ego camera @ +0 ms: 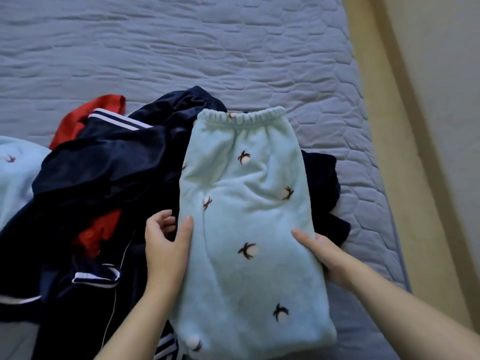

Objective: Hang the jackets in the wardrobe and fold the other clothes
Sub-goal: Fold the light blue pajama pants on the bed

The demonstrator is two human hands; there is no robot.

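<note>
Head, left hand (pixel 166 246), right hand (pixel 326 258), seemingly gripping trousers (pixel 246 209)

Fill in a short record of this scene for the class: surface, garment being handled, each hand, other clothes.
Surface: quilted grey-blue bed cover
Garment handled: light blue fleece trousers, lying partly on the pile, elastic waistband away from the person
Left hand: thumb on the trousers' left edge; grip unclear
Right hand: holds the right edge, thumb on top
Pile: navy clothes with white stripes, red garment
Far left: another light blue piece
</note>
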